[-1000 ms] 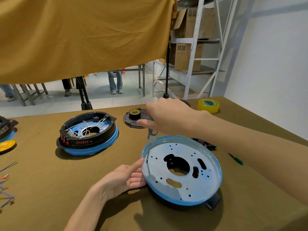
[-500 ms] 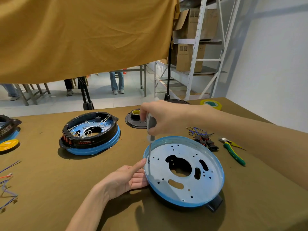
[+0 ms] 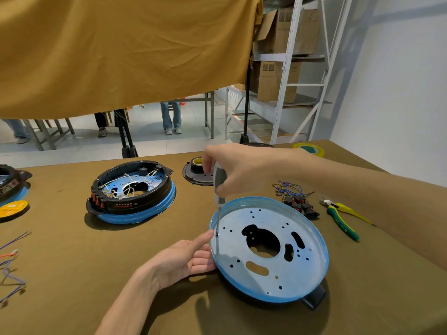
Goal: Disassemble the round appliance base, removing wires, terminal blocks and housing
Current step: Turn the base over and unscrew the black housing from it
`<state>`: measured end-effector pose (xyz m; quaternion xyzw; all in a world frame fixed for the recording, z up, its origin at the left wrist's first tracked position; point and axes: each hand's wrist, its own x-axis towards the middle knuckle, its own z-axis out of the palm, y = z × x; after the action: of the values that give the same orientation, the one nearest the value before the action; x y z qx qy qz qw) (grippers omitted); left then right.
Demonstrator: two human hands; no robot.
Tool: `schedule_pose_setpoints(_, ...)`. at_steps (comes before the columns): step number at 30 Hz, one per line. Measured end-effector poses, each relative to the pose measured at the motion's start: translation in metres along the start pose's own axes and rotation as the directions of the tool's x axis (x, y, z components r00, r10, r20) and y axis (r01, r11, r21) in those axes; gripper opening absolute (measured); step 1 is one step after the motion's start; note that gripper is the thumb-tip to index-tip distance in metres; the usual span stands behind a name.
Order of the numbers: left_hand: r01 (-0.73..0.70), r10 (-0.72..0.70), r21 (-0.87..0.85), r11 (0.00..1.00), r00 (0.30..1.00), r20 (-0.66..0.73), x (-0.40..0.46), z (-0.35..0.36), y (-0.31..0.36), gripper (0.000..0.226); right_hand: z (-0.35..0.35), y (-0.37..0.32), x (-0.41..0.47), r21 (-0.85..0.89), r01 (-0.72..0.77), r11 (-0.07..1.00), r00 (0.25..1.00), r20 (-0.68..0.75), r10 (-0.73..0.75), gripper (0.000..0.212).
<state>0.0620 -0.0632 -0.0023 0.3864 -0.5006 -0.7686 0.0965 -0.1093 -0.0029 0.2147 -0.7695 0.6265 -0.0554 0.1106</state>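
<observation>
A round appliance base (image 3: 273, 274), a blue-rimmed metal plate with holes over a black housing, lies in front of me. My right hand (image 3: 238, 169) grips a grey-handled screwdriver (image 3: 219, 187) held upright, its tip set in the plate near the left rim. My left hand (image 3: 186, 258) rests flat against the plate's left edge, index finger stretched toward the tip. A second base (image 3: 131, 192), with white wires and red terminal blocks inside its black housing, sits at the back left.
Removed black terminal blocks with blue wires (image 3: 298, 204) and green-yellow pliers (image 3: 342, 220) lie right of the plate. A black disc with a tape roll (image 3: 198, 171) sits behind. Loose wires (image 3: 9, 267), a yellow disc (image 3: 12, 209) and another base (image 3: 9, 184) lie far left.
My right forearm has swung back and up, uncovering the pliers and terminal blocks. The screwdriver tip stays at the same spot on the plate, and my left hand has not moved.
</observation>
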Motion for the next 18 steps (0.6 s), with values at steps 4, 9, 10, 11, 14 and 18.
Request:
schedule_pose_setpoints(4, -0.006, 0.006, 0.012, 1.0, 1.0, -0.002, 0.001, -0.001, -0.001, 0.086, 0.009, -0.001, 0.005, -0.351, -0.083, 0.933, 0.98, -0.2, 0.011, 0.047)
schedule_pose_setpoints(9, 0.002, -0.002, 0.012, 1.0, 1.0, -0.007, 0.002, -0.001, -0.001, 0.086, 0.001, 0.003, 0.007, -0.013, 0.0, 1.0, 1.0, -0.031, 0.0, 0.033)
schedule_pose_setpoints(10, 0.004, -0.004, 0.012, 1.0, 1.0, -0.005, 0.002, -0.001, -0.001, 0.086, 0.0, 0.002, 0.006, 0.046, 0.012, 0.999, 1.0, 0.001, -0.012, 0.036)
schedule_pose_setpoints(11, 0.005, -0.005, 0.016, 1.0, 1.0, -0.005, 0.003, -0.001, -0.001, 0.086, 0.001, 0.002, 0.006, 0.063, 0.025, 0.998, 1.0, 0.006, -0.025, 0.038)
schedule_pose_setpoints(14, -0.002, 0.002, 0.024, 1.0, 1.0, -0.012, 0.002, -0.001, -0.002, 0.088, 0.008, 0.002, 0.008, -0.26, -0.01, 0.965, 0.986, -0.163, -0.034, 0.04)
schedule_pose_setpoints(18, 0.0, 0.0, 0.02, 1.0, 1.0, -0.01, 0.001, 0.0, -0.001, 0.088, 0.007, 0.005, 0.014, -0.39, -0.064, 0.919, 0.977, -0.214, -0.023, 0.046)
